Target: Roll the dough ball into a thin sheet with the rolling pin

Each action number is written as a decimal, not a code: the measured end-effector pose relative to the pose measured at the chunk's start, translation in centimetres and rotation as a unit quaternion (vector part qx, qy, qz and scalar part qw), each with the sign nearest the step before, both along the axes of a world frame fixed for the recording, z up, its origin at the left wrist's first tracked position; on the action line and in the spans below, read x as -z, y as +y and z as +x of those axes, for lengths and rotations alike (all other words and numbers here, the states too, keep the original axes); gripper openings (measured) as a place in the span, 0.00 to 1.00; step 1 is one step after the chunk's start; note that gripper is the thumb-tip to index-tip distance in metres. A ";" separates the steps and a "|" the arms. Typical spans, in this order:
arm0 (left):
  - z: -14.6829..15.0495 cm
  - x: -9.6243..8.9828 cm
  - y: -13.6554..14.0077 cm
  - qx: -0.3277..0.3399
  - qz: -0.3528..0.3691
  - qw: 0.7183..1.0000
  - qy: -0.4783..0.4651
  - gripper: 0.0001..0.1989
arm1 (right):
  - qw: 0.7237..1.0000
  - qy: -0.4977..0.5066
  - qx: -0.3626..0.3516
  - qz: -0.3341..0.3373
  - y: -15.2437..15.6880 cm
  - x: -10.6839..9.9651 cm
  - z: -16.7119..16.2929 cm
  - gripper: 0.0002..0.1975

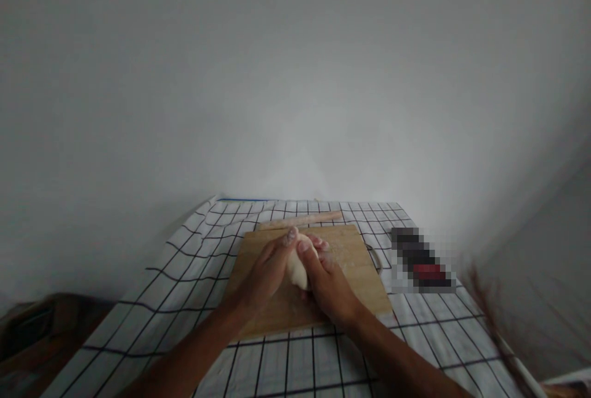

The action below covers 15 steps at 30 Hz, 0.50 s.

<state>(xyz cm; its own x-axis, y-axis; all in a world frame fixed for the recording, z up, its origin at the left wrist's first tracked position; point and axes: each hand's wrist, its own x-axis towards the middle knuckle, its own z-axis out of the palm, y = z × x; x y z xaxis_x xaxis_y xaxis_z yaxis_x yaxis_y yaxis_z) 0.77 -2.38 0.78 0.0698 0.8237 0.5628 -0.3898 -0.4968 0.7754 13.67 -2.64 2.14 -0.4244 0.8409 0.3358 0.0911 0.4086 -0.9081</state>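
A pale lump of dough (298,270) is held between my two hands over a wooden board (364,281). My left hand (273,258) presses on its left side, thumb near the top. From the right, my right hand (323,272) wraps around it, with its thumb on the upper part of the dough and whitish fingertips showing beyond. Both hands are closed on the dough, and its underside is partly hidden by them. White flour marks show on the board. Just past the board's far edge lies a light wooden rolling pin (302,220).
A white cloth with black grid lines (272,364) covers the table. A metal handle (375,258) sticks out at the board's right side. Farther right is a pixelated dark and red item (422,262). A plain wall (295,78) stands behind; blurred thin stalks (492,318) rise at right.
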 end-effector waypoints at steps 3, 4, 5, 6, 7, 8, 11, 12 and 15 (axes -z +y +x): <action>0.3 0.0 -0.3 0.015 0.027 0.999 -0.009 0.23 | 0.999 0.020 0.027 0.029 -0.3 -0.4 0.0 0.23; 0.4 0.1 -0.4 0.013 0.025 1.000 -0.009 0.21 | 0.999 0.017 0.027 0.023 -0.3 -0.5 0.0 0.23; 0.5 0.2 -0.4 0.004 0.020 1.000 -0.012 0.19 | 0.999 0.013 0.026 0.016 -0.2 -0.5 0.0 0.23; 0.7 0.3 -0.5 -0.008 0.012 1.000 -0.017 0.18 | 1.000 0.007 0.023 0.008 -0.1 -0.5 0.1 0.24; 0.8 0.4 -0.6 -0.020 0.001 1.000 -0.021 0.18 | 1.000 -0.003 0.017 -0.002 0.0 -0.3 0.2 0.25; 0.9 0.5 -0.6 -0.026 -0.015 0.999 -0.023 0.19 | 1.000 -0.016 0.005 -0.013 0.2 -0.2 0.2 0.27; 1.1 0.6 -0.6 -0.002 -0.078 0.996 -0.030 0.23 | 0.995 -0.063 -0.061 -0.047 0.5 0.3 0.3 0.37; 1.2 0.6 -0.5 0.008 -0.091 0.995 -0.049 0.23 | 0.993 -0.080 -0.079 -0.044 0.5 0.4 0.3 0.37; 1.3 0.1 -0.4 0.028 -0.080 0.983 -0.164 0.22 | 0.988 -0.121 -0.069 0.060 -0.1 0.2 0.1 0.29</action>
